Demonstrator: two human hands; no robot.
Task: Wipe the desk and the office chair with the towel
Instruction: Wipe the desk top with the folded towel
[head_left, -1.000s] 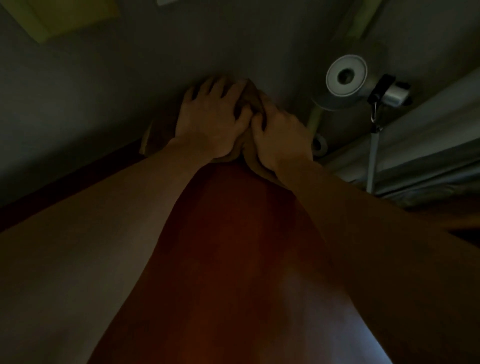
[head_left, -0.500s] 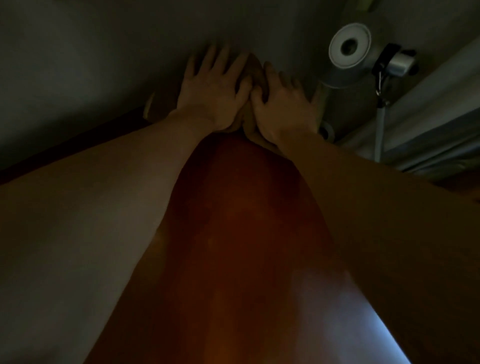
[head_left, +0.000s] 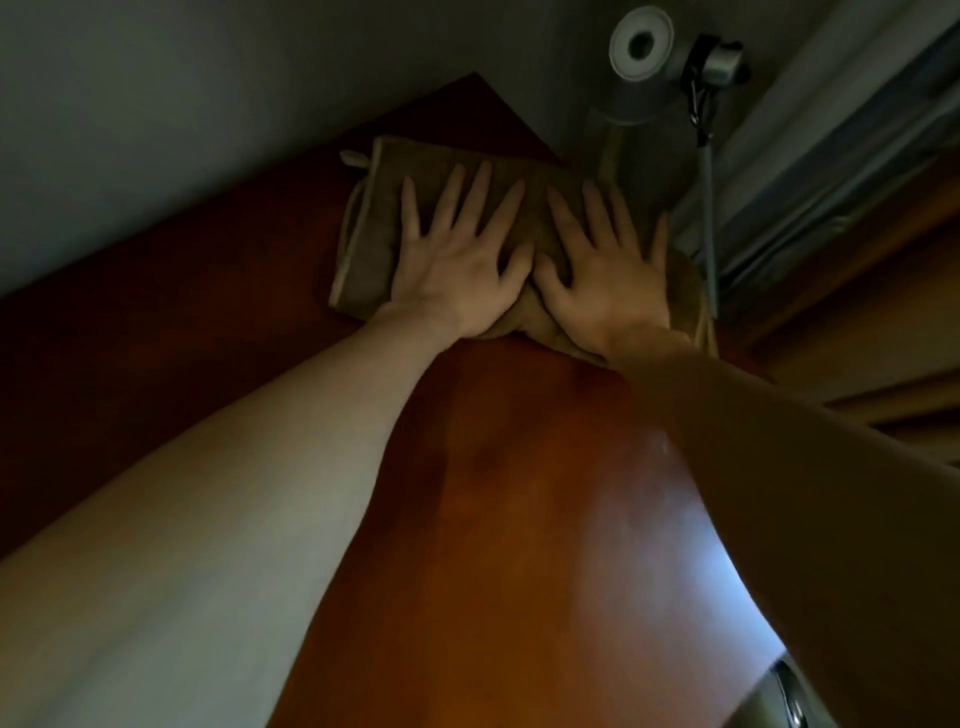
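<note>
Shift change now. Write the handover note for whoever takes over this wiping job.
Left hand: open, pressed flat on the towel.
Right hand: open, flat on it alongside.
The towel lies at the far corner of the desk, by the lamp.
Done: desk wiping under way; how much cannot be told.
Left: the rest of the desk, then the office chair, not in view.

Both arms stretched forward, forearms bare, converging; left hand (head_left: 457, 265) flat, palm down, fingers straight and spread; right hand (head_left: 608, 270) likewise flat, palm down, fingers splayed; hands side by side, thumbs nearly touching; left forearm paler in light, right forearm in shadow.
</note>
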